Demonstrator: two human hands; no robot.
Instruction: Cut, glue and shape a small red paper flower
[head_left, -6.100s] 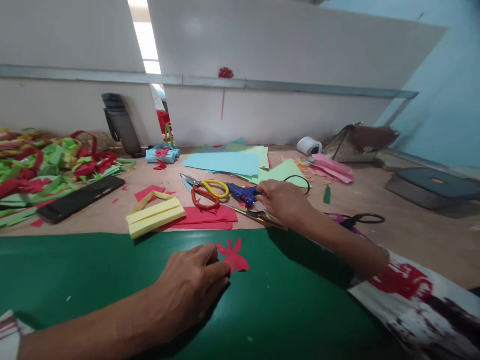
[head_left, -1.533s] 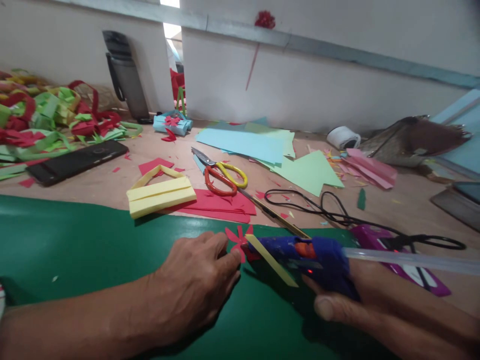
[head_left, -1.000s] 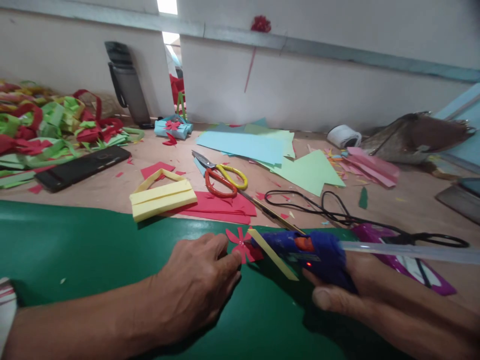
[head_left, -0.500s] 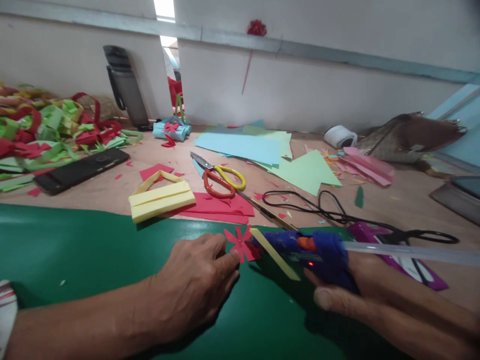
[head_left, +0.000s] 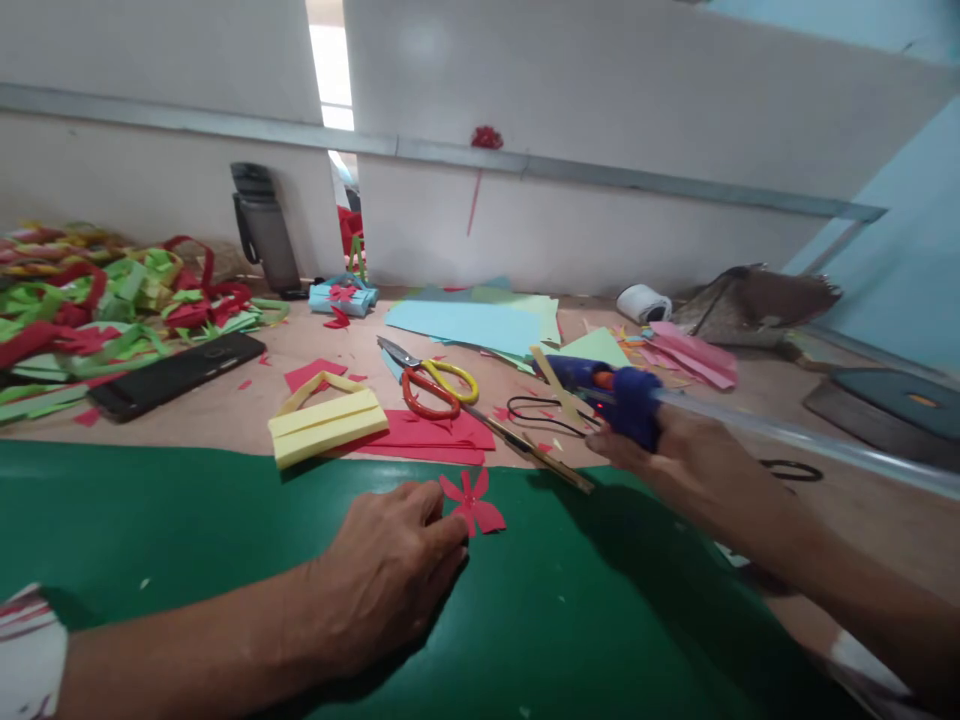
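On the green mat [head_left: 225, 540] my left hand [head_left: 401, 555] pinches a petal of a red paper flower [head_left: 471, 503]. A shiny spot shows at the flower's centre. My right hand [head_left: 675, 455] is wrapped round a blue glue gun [head_left: 634, 395], raised over the far side of the mat, with a clear glue stick [head_left: 787, 435] running out of its back. A narrow yellow paper strip [head_left: 553, 380] lies across the gun's front, and I cannot tell what holds it there. Beyond my left hand sits a folded yellow paper bag [head_left: 330, 428] with a handle.
Scissors [head_left: 431, 388] and red paper [head_left: 427, 438] lie past the mat. Blue paper sheets [head_left: 465, 325] and a small blue paper bag [head_left: 343, 298] are farther back. At left are a phone [head_left: 180, 375], a bottle [head_left: 266, 235] and piled paper pieces [head_left: 112, 300]. A handbag [head_left: 757, 300] stands at right.
My right hand has lifted the glue gun away from the flower, up and farther back, and the yellow strip moved with it. My left hand still pinches the flower. The view has tilted up slightly.
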